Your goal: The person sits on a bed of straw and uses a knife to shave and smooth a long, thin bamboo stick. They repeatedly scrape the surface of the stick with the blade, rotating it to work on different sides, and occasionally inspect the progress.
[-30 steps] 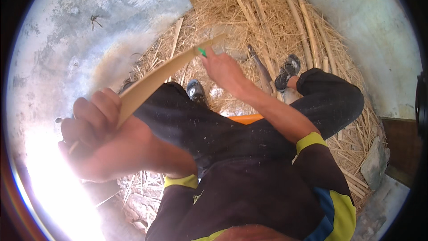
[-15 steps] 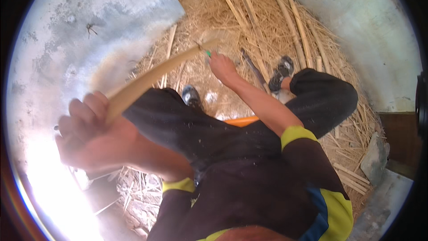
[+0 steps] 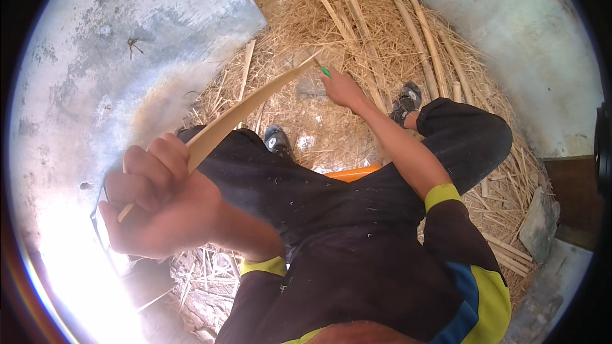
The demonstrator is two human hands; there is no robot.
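Note:
My left hand (image 3: 162, 200) is closed around the near end of a long, thin, pale bamboo strip (image 3: 248, 108) that slants up and to the right over my dark-trousered knee (image 3: 255, 165). My right hand (image 3: 343, 88) is stretched out at the strip's far tip and grips a small tool with a green handle (image 3: 326, 72); its blade is hidden. Both hands are above a heap of dry straw.
Straw and shavings (image 3: 331, 32) cover the ground, with several bamboo poles (image 3: 421, 38) lying at the upper right. Grey concrete (image 3: 108, 44) lies to the left and right. An orange object (image 3: 354, 173) sits under my legs. A flat stone (image 3: 539, 223) lies right.
My right hand with the green-handled tool has slid farther away along the strip toward its far tip. My left hand stays clenched on the near end.

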